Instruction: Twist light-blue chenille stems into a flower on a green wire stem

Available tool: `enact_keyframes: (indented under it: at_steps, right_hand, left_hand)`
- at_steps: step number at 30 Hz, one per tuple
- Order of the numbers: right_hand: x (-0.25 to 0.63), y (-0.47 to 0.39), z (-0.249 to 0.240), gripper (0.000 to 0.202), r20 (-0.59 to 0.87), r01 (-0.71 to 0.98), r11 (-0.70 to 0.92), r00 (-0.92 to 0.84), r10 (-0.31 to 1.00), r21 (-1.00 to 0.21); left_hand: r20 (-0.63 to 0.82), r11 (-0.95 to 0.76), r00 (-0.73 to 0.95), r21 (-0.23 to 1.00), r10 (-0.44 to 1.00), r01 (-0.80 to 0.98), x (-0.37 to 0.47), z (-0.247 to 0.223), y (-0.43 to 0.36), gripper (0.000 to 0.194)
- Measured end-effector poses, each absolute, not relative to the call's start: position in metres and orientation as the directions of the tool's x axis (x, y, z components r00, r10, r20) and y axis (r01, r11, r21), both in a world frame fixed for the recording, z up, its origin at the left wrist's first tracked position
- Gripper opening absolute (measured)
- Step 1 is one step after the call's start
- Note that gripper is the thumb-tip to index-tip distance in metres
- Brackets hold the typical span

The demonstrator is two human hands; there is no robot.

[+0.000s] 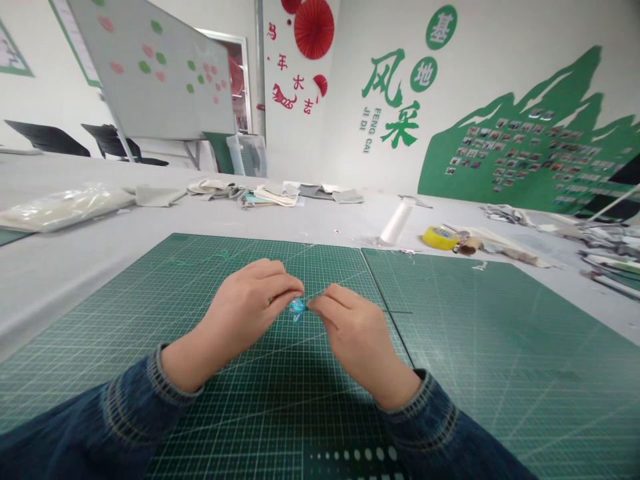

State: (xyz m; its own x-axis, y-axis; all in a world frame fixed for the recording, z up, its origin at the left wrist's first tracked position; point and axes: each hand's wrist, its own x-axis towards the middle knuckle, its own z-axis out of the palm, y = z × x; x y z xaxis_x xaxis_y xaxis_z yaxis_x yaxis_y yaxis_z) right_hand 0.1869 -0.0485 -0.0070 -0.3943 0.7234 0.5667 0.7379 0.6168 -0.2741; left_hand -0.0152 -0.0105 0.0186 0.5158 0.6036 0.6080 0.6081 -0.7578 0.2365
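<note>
Between my two hands, above the green cutting mat (210, 407), is a small shiny blue piece (297, 307) with a short blue tail hanging below it; its exact kind I cannot make out. The fingers of my left hand (250, 307) are pinched together at its left side. My right hand (353, 327) is closed in a pinch just to its right, with a tiny dark bit at the fingertips. A thin dark strand (400, 312) sticks out beyond the right hand; whether it runs into those fingers is hidden.
A second cutting mat (500, 333) adjoins on the right. Behind stand a white thread cone (397, 221) and a yellow tape roll (440, 237). Fabric scraps (277, 193) lie along the far side, with a plastic-wrapped bundle (65, 207) at left and more cloth at right.
</note>
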Motion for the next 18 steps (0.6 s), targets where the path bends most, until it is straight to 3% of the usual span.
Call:
enact_keyframes:
  at_steps: [4,8,13,18]
  right_hand:
    - [0.186,-0.048,-0.004,0.023,0.576,0.603,0.683,-0.409,0.708,-0.411]
    - [0.184,-0.050,0.000,0.018,0.593,0.437,0.665,-0.309,0.744,-0.606]
    - [0.184,-0.050,0.002,0.014,0.537,0.294,0.538,-0.090,0.839,-0.790]
    - [0.184,-0.042,-0.006,0.006,0.311,-0.012,0.313,0.088,0.946,-0.950]
  left_hand:
    - [0.403,-0.613,0.466,0.594,0.787,0.521,-0.022,0.021,0.001,0.011]
    - [0.131,-0.304,0.494,0.908,0.860,0.288,-0.028,0.020,0.009,0.007]
    - [0.035,-0.051,0.459,0.998,0.888,0.022,-0.018,0.006,0.005,0.010]
    - [0.107,-0.072,0.454,0.993,0.884,-0.094,0.002,-0.008,-0.006,0.004]
